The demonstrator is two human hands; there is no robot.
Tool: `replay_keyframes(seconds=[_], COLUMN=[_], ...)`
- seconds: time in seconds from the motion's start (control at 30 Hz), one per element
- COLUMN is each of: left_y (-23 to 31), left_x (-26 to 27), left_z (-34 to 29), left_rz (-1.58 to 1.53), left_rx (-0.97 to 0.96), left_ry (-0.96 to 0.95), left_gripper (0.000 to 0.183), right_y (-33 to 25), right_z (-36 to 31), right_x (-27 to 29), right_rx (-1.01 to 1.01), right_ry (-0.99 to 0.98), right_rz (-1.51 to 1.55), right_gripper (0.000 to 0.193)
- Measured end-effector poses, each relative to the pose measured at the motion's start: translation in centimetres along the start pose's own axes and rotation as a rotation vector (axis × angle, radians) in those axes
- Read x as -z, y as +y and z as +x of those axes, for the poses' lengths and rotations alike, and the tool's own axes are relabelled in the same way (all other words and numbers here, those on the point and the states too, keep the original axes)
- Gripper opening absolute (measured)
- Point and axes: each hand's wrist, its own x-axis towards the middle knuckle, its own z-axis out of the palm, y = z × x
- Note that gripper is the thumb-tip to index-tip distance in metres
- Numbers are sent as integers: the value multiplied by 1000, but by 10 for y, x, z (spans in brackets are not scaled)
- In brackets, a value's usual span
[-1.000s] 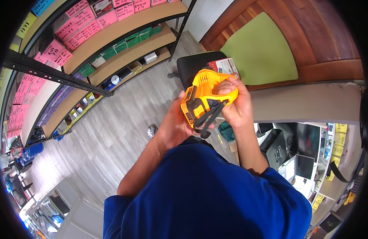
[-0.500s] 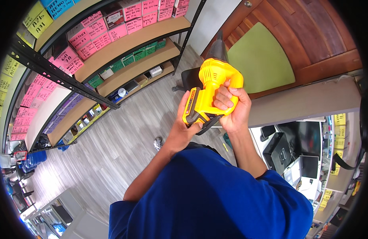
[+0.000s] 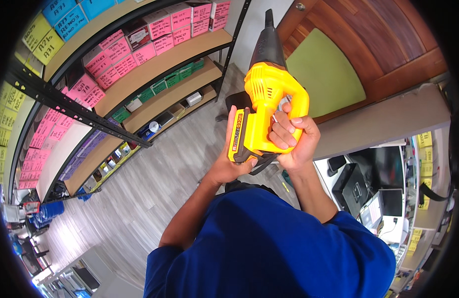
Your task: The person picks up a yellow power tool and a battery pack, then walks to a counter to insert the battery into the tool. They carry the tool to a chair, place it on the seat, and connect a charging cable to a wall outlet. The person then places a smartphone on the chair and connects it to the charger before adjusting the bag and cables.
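Note:
A yellow cordless leaf blower (image 3: pixel 265 94) is held up before my chest, its tapered black nozzle (image 3: pixel 269 47) pointing away toward the wooden door. My right hand (image 3: pixel 298 139) is closed round the looped yellow handle, fingers wrapped over it. Against the battery pack (image 3: pixel 238 136) at the blower's lower left, my left hand (image 3: pixel 227 161) cups the side, with its thumb below and its fingers partly hidden behind the pack.
Shelves (image 3: pixel 189 37) full of pink-, green- and yellow-labelled boxes fill the left and far side. Beyond the nozzle stands a wooden door (image 3: pixel 388 44) with a green panel (image 3: pixel 328 74). At right, a white desk (image 3: pixel 348 193) carries a black box and electronics. A grey plank floor (image 3: pixel 140 198) lies below.
The blower has tipped so that its nozzle now shows at full length, pointing up and away. Both hands keep their hold and have shifted slightly with it.

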Motion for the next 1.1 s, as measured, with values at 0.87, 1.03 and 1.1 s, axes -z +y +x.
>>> replay_keyframes(seconds=[0.87, 1.03, 1.1], left_y=[6, 32, 41], left_x=[-20, -19, -20], left_z=[-23, -13, -7], left_rz=[-224, -403, -434], left_rx=[133, 145, 155], left_ry=[-32, 56, 57], left_gripper=[133, 140, 141], right_y=[-107, -100, -91], right_z=[21, -4, -10], right_x=[42, 59, 67], right_rx=[430, 364, 345], right_ry=[105, 132, 169], right_rz=[-164, -221, -246], right_gripper=[20, 21, 21])
